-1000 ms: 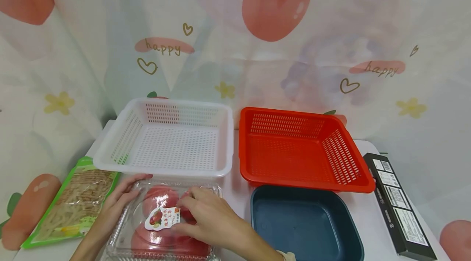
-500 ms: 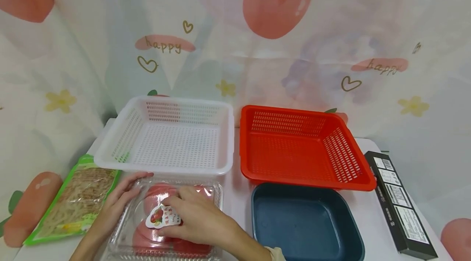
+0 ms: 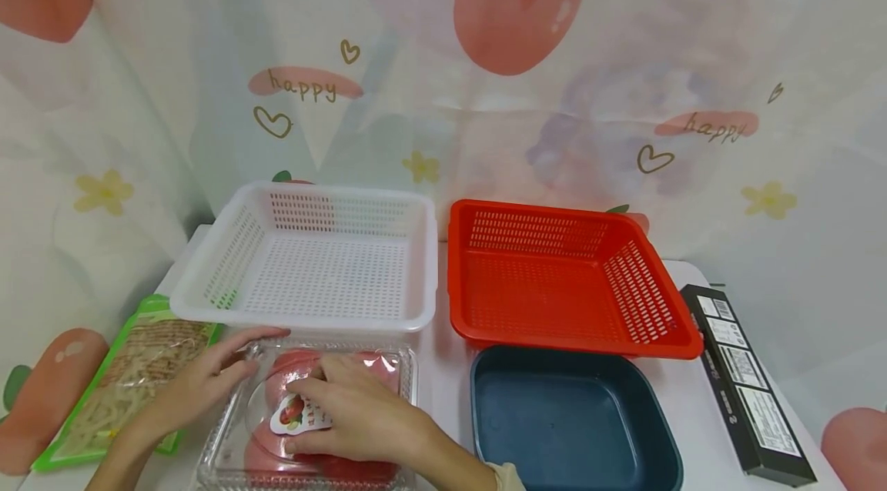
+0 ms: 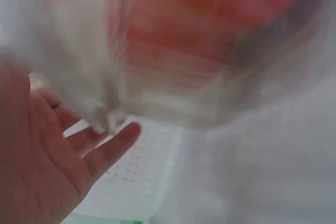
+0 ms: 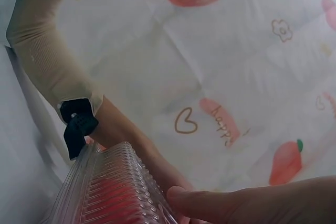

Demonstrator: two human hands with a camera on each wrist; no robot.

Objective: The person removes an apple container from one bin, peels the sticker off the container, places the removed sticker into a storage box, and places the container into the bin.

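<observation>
Note green-edged bag point(image 3: 121, 375), then left hand point(image 3: 204, 379), fingers spread, at back-left corner of clear container point(image 3: 232, 429) (red round things point(image 3: 287, 368) inside). Next see right hand point(image 3: 360, 406) on top, by label point(image 3: 294, 414); can't tell if pinching. Log blue tub point(image 3: 568, 422) last.

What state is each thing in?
Clear box: lid on, red fruit inside
Sticker: on the lid, partly covered
Left hand: fingers spread, at box's corner
Right hand: over the sticker, grip unclear
White basket: upright, open-topped
Red basket: upright, open-topped
Blue tub: upright, open-topped
Bag: filled, lying flat
Black box: lying flat
</observation>
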